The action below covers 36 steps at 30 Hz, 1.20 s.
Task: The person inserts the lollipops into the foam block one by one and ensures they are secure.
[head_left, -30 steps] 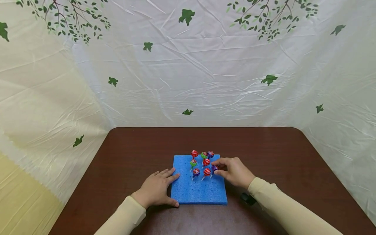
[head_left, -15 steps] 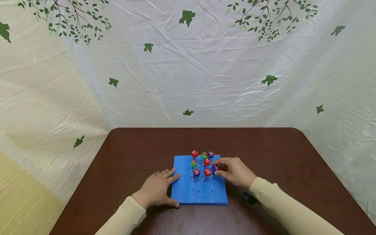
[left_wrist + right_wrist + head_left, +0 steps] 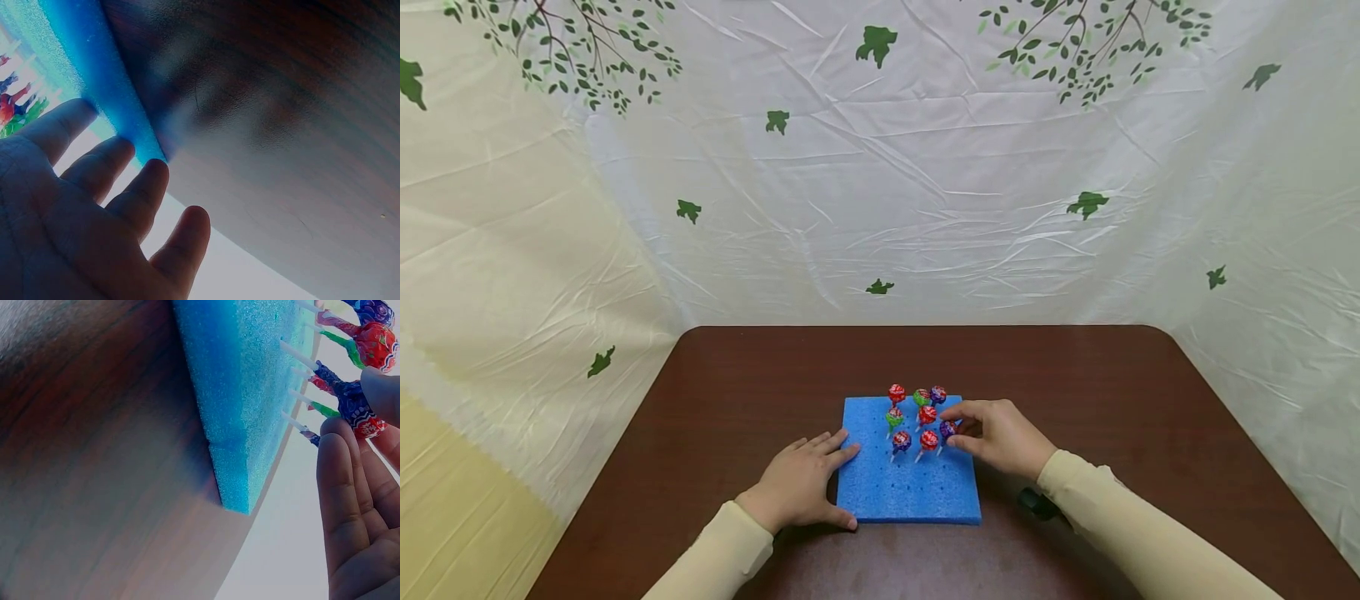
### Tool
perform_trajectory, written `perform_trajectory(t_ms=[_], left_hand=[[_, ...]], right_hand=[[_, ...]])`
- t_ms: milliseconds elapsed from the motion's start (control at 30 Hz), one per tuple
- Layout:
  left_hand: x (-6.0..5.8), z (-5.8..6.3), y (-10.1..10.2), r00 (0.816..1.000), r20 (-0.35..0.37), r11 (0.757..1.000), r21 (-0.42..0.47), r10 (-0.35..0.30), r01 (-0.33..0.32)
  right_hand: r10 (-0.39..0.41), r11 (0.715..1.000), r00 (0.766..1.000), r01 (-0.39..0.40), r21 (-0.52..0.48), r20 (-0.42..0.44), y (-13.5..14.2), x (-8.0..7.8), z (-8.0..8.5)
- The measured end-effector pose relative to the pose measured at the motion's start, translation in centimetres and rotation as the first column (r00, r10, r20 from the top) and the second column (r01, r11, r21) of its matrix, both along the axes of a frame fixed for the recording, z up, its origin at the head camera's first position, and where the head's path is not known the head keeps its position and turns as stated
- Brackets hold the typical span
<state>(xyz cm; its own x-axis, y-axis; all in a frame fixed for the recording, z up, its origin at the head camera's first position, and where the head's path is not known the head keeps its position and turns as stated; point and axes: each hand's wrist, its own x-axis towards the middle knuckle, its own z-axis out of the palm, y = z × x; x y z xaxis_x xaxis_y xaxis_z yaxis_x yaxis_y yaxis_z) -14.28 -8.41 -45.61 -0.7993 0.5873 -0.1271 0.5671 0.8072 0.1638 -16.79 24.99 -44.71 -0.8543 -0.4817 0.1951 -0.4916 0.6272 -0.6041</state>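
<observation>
A blue foam board [image 3: 910,502] lies on the table, with several wrapped lollipops standing in it by their white sticks. My right hand [image 3: 1006,437] pinches the wrapped head of a purple lollipop [image 3: 947,429] at the board's right side. In the right wrist view, that purple lollipop [image 3: 352,399] has its stick in the foam, with thumb and fingertips on its head. My left hand [image 3: 797,482] is spread along the board's left edge, its fingertips touching the foam. Beside the held lollipop stands a red lollipop [image 3: 928,440]; to the left is another purple one [image 3: 901,441].
Behind these stand green lollipops [image 3: 893,418] and red ones [image 3: 897,393]. Small holes dot the front of the board. The dark brown table [image 3: 760,367] runs back to a white cloth backdrop [image 3: 970,250] with leaf patterns.
</observation>
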Motion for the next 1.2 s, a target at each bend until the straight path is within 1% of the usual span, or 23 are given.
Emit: perform_trajectory(t_ms=[367,533,667,833,900,1033,1200], left_hand=[[0.3,0.1,-0.1,1.0,-0.001,1.0,0.012,-0.007,0.007],[0.4,0.1,-0.1,1.0,-0.004,1.0,0.012,-0.008,0.008],[0.4,0.0,-0.2,1.0,-0.002,1.0,0.012,-0.009,0.009],[0.5,0.0,-0.2,1.0,-0.006,1.0,0.015,-0.014,0.014],[0.5,0.0,-0.3,1.0,-0.01,1.0,0.017,-0.016,0.016],[0.6,0.0,-0.3,1.0,-0.015,1.0,0.018,-0.019,0.019],[0.7,0.0,-0.3,1.0,-0.007,1.0,0.023,-0.019,0.019]], right_hand=[[0.022,1.0,1.0,-0.022,-0.014,-0.005,0.2,0.4,0.3],[0.023,0.999,1.0,-0.023,-0.033,0.003,1.1,0.8,0.8],[-0.019,1.0,1.0,0.019,-0.019,0.016,2.6,1.2,1.3],[-0.093,0.995,0.995,0.094,-0.017,0.044,5.3,2.1,1.7],[-0.126,0.992,0.99,0.127,-0.013,0.066,6.5,2.6,1.8],[-0.187,0.982,0.979,0.185,0.031,0.08,8.6,3.6,1.6],[-0.234,0.971,0.967,0.228,0.073,0.103,10.7,4.7,1.3]])
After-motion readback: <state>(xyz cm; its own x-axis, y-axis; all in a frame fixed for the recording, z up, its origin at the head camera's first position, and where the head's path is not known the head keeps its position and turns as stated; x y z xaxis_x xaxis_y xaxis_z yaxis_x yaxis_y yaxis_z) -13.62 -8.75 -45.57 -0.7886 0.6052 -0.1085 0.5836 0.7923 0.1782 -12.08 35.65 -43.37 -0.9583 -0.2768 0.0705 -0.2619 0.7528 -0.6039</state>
